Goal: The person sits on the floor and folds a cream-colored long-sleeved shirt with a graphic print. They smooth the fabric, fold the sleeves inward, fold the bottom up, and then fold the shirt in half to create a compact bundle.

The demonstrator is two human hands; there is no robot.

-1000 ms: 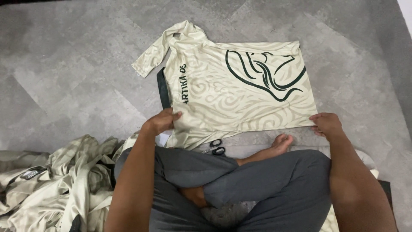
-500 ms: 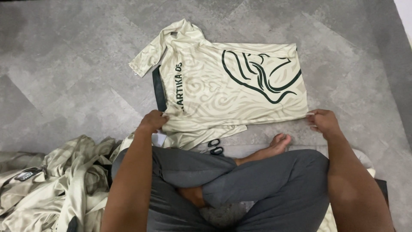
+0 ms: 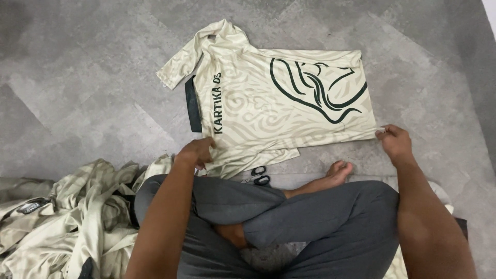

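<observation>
- Here, I look down over crossed legs in grey trousers (image 3: pixel 310 217) at one cream shirt (image 3: pixel 274 103) spread flat on the grey floor (image 3: pixel 77 77), just ahead of the knees.
- My left hand (image 3: pixel 196 152) has its fingers clenched on the shirt's near edge at the left; my right hand (image 3: pixel 395 142) pinches the near right corner. Judging by the smooth cloth between them, the two grips keep that edge taut and straight.
- The shirt lies sideways, collar to the left, one short sleeve (image 3: pixel 178 70) sticking out at upper left. A dark looping design marks its right half and a dark band runs down its left side. A flap of it lies tucked under near the left hand.
- One pair of scissors (image 3: pixel 258 175), black handles, rests on the floor between shirt and shin, within easy reach.
- One bare foot (image 3: pixel 336 173) pokes out beside them.
- One crumpled heap (image 3: pixel 67 217) of like cream cloth sits to my left, touching the knee; I cannot count the garments in it.
</observation>
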